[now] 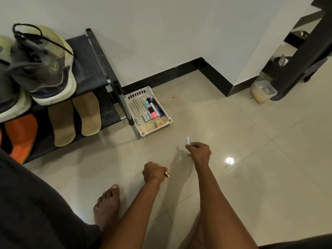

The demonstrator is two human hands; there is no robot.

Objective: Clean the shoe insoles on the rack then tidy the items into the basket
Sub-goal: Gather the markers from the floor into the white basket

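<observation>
Head view, looking down: nearest the camera a bare foot (107, 205) stands on the pale tiled floor (251, 159), beside dark clothing at the lower left. Two bare forearms reach forward above the tiles. The left hand (154, 172) is curled into a fist, and a small brass-coloured end (166, 175) pokes out from its fingers; what that object is cannot be told. The right hand (200, 151), a little farther out, pinches a small pale cylinder (188, 141), battery-like, between thumb and fingers, its free end pointing up and away toward the basket. Beyond the hands, the white plastic basket (168, 121) sits on the floor, just beside the front leg of the black shoe rack (107, 112). Inside the basket lie a row of small batteries (145, 118), a pink highlighter (153, 113), dark pens (158, 106), a small teal-capped bottle (147, 104) and some tan pieces at the near edge. On the rack's lower shelf two tan insoles (75, 117) lie side by side, with an orange one (21, 133) to their left. On the upper shelf rests a pair of worn pale sneakers (45, 65) with black laces. Farther off, a clear lidded container (263, 91) stands on the floor near a black frame at the wall corner.
</observation>
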